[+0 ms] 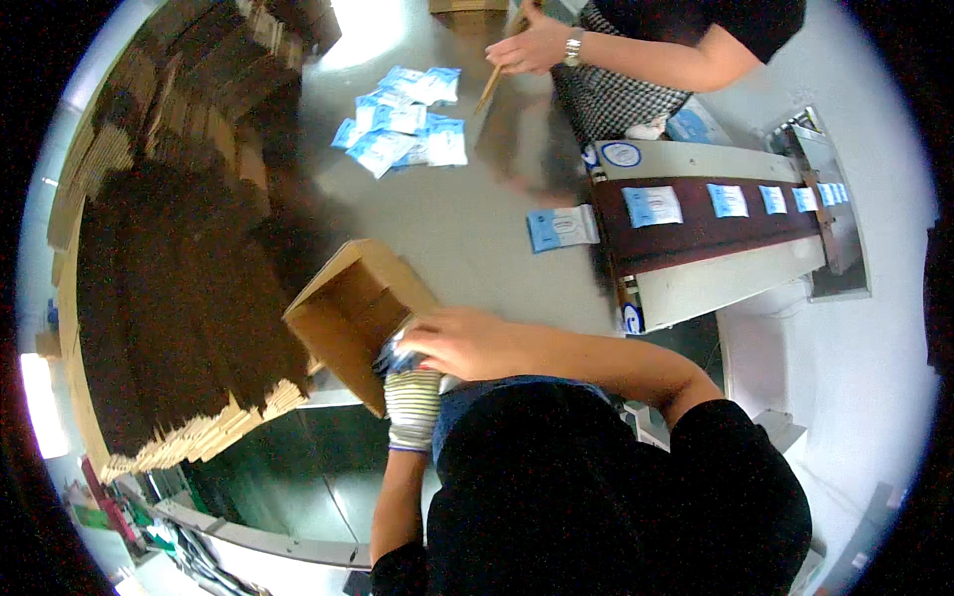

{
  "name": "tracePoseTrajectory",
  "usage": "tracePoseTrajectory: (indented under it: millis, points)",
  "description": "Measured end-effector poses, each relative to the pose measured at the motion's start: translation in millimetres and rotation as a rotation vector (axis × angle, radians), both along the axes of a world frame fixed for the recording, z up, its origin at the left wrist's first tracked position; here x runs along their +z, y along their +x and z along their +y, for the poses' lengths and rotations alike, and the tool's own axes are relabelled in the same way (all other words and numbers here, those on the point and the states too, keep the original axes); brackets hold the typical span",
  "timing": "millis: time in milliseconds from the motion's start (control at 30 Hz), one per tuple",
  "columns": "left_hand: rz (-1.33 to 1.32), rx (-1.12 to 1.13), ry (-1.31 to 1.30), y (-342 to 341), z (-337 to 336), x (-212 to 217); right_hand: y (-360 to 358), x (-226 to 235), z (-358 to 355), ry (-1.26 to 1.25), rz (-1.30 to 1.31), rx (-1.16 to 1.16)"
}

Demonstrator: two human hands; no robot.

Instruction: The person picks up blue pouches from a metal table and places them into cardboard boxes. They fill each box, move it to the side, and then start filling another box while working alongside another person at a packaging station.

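My bare right hand pinches packets at the mouth of the box by the near edge of the counter; my gloved left hand's grip I can't tell, so a slack hold could spill them.

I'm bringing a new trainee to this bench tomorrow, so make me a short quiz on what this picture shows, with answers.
1. What covers the person's left hand?
A) a striped glove
B) a plain black glove
C) nothing

2. True or false: the pile of blue-and-white packets lies on the table, apart from the conveyor belt.

3. Fill the gap: the right hand is at the edge of an open cardboard ____.

Key:
1. A
2. True
3. box
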State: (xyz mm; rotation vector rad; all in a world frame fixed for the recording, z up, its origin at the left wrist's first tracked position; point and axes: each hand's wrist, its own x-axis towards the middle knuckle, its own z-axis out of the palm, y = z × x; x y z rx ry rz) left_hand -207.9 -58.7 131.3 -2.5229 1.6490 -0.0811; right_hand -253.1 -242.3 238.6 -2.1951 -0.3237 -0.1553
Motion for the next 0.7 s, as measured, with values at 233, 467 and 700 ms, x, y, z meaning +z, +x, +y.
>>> tracePoseTrajectory:
  millis: [233,467,700]
  points:
    - [0.109,-0.013,0.059,15.2,-10.4,17.6,-88.7,-56.7,-72.7,-0.320,0.218,-0.299]
    - [0.172,-0.025,0.017,25.2,-5.2,13.9,-119.3,-46.0,-172.6,-0.473,0.707,-0.480]
    - [0.185,-0.022,0.001,28.0,-11.9,22.0,-116.7,-79.5,-278.9,-0.552,0.515,-0.627]
